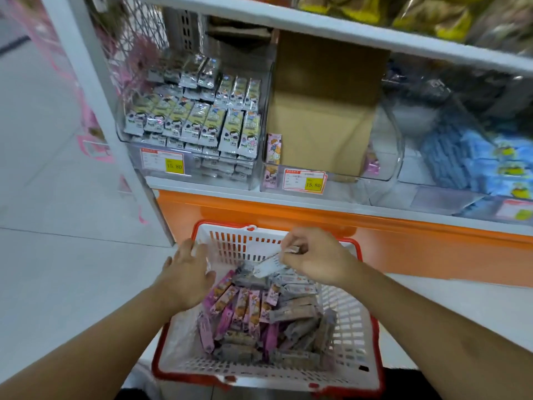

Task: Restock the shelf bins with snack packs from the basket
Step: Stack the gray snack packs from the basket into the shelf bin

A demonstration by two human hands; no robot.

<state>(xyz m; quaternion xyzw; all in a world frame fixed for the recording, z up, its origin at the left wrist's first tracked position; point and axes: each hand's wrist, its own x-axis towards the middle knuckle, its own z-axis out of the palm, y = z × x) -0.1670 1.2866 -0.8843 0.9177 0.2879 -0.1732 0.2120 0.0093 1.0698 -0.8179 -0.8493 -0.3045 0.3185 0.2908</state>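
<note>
one basket, white mesh with red rim, near centre on the floor. two hands over its far end. three clear shelf bins in a row on the shelf beyond it, two price tags readable.

snack packs in the basket: loose heap, too many and too blurred to count, pink and purple ones toward the left, grey and beige ones toward the right and near side.

right hand above the far right part of the heap, fingers curled and pinching one whitish pack at its upper end, pack hangs tilted just above the pile. left hand at the far left rim of the basket, fingers extended and spread, grasping nothing, fingertips down near the pink packs just beside it.

left bin: packed full with rows of upright white-green cartoon packs, price tag on front. middle bin: holds a brown cardboard box, a couple of pink packs squeezed at its left wall, price tag on front. right bin: blue packs stacked, count unclear.
</note>
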